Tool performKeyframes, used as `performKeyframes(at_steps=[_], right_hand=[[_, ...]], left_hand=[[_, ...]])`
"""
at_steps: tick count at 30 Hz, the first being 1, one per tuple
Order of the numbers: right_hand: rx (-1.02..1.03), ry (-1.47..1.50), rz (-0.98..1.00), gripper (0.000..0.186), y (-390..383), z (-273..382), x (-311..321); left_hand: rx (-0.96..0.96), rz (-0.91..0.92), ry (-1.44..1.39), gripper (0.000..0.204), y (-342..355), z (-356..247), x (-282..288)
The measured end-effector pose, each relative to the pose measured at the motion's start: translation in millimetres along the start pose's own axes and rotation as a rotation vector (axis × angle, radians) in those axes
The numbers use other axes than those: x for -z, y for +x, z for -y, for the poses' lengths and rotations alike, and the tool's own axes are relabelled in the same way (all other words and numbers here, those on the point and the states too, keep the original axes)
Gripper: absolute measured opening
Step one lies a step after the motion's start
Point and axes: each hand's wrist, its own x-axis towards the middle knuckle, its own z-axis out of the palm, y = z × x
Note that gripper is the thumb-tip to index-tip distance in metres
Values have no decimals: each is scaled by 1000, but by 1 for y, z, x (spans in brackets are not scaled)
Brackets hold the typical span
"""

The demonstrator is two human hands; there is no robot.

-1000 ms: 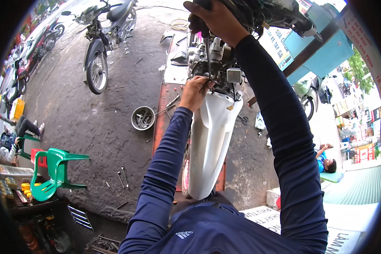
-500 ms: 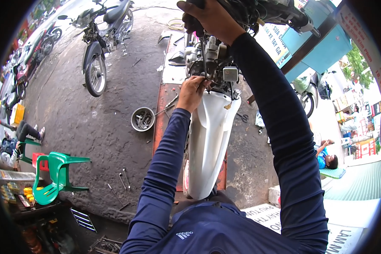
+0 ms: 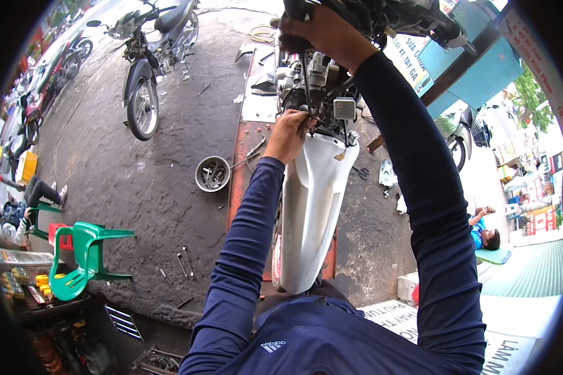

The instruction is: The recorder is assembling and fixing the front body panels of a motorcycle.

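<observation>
My right hand [image 3: 331,39] is closed round the dark upper end of a tool with a long thin shaft [image 3: 306,80]; its exact kind is hard to make out. The shaft points down into the stripped front of a motorbike, by its grey metal parts [image 3: 319,67]. At the shaft's lower end, my left hand [image 3: 286,139] has its fingers pinched together; what lies between them is too small to see. Just beside them is a small pale square box [image 3: 344,109]. The bike's white mudguard [image 3: 316,200] stretches from there towards my body.
A metal bowl of small parts [image 3: 197,176] stands left of the red stand [image 3: 236,169]. Wrenches [image 3: 185,265] lie nearby on the ground. Further left are a green plastic chair [image 3: 81,250] and another motorbike [image 3: 142,100]. Scissors [image 3: 361,172] lie right of the mudguard.
My right hand has shifted slightly right and down with the tool. My left hand stays pinched at the shaft's lower end. The whole view has shifted slightly.
</observation>
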Motion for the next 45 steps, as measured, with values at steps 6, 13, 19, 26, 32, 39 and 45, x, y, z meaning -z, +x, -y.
performKeyframes(at_steps=[6, 13, 19, 26, 32, 39, 45], right_hand=[[-206, 0, 193, 31, -27, -39, 8], [-91, -348, -142, 22, -43, -47, -22], [7, -575, -185, 14, -53, -36, -36], [-7, -502, -230, 16, -49, -34, -36], [-49, -442, -217, 22, -47, -38, -33], [-24, -450, -228, 21, -44, -43, -32], [-57, -380, -208, 16, -41, -48, -30]], left_hand=[[-11, 73, 5, 12, 2, 0, 6], [118, -251, -126, 21, 9, -31, 3], [109, -220, -32, 15, 4, -41, 1], [103, -86, -1, 19, 5, -37, 8], [108, -74, 12, 23, 6, -22, 2], [14, -149, -18, 19, 7, -19, 4], [24, -125, -10, 19, 5, -22, 6]])
